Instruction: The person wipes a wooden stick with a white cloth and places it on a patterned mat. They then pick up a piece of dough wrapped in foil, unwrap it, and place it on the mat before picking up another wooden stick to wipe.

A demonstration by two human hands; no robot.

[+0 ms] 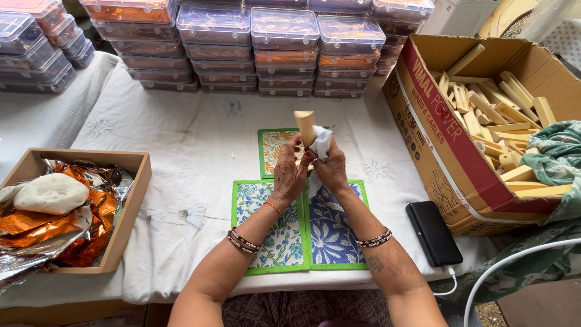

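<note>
Currently, a pale wooden block [304,126] is held upright at the centre of the frame, above the printed cloth mats [301,225] laid on the white-covered tabletop [187,157]. The left hand [288,172] is closed around the lower part of the block; the right hand [331,168] is clenched on a white cloth [321,143] pressed against the block's side. The step in hand is judged to be wiping or wrapping of the block. A steady grip by the left hand and a firm stroke of the cloth are called for next. More blocks are kept in the cardboard box [436,115] at the right. Stacked clear plastic boxes [284,48] are ranged along the top, and a wooden tray [130,206] with foil and a white lump [51,192] sits at the left.
</note>
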